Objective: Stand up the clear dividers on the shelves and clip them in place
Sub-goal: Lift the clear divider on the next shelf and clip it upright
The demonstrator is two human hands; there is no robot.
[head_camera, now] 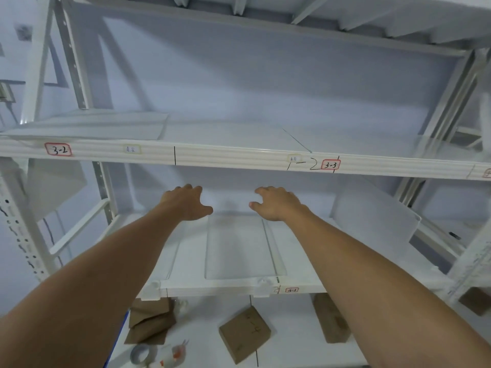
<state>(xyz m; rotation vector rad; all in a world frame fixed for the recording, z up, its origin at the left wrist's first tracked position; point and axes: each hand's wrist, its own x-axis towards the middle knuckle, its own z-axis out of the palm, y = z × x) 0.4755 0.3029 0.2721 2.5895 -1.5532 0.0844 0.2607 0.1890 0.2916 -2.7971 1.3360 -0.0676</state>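
Note:
A clear divider lies flat on the middle shelf, its near edge at the shelf's front rail by two white clips. My left hand and my right hand reach deep into this shelf, hovering over the divider's far end, fingers spread, holding nothing. Another clear divider stands upright at the right of the same shelf. On the upper shelf, a clear divider lies flat at the left, and the thin edge of one shows at the right.
The upper shelf's front rail carries labels 3-2 and 3-3 just above my hands. On the lowest shelf sit brown cardboard boxes, a tape roll and small items. White perforated uprights flank the rack.

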